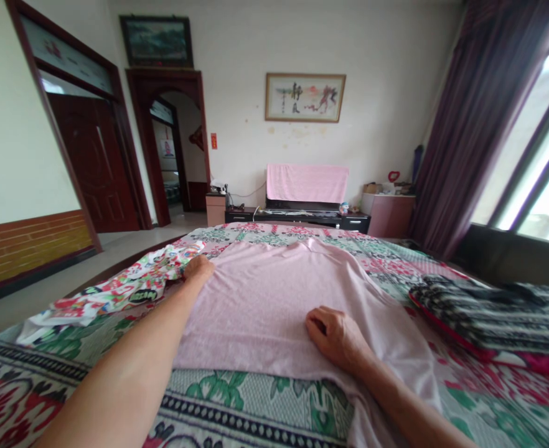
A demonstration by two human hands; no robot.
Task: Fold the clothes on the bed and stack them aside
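Observation:
A pale pink top (256,298) lies spread over the patterned bedspread (218,389), its lower right part falling in folds toward me. My left hand (198,267) is closed on the top's far left corner, with the fingertips mostly hidden. Over the middle right of the cloth, my right hand (335,333) is curled into a loose fist. A dark hollow shows between its thumb and forefinger, and I see no cloth caught in it. Beside my left hand lies a crumpled white garment (134,280) with a red and green print.
Folded black-and-white striped clothing (498,317) is piled on the right side of the bed. Past the far edge stands a low black cabinet (297,219) bearing something draped with a pink cloth (307,182). A purple curtain (470,124) hangs by the window.

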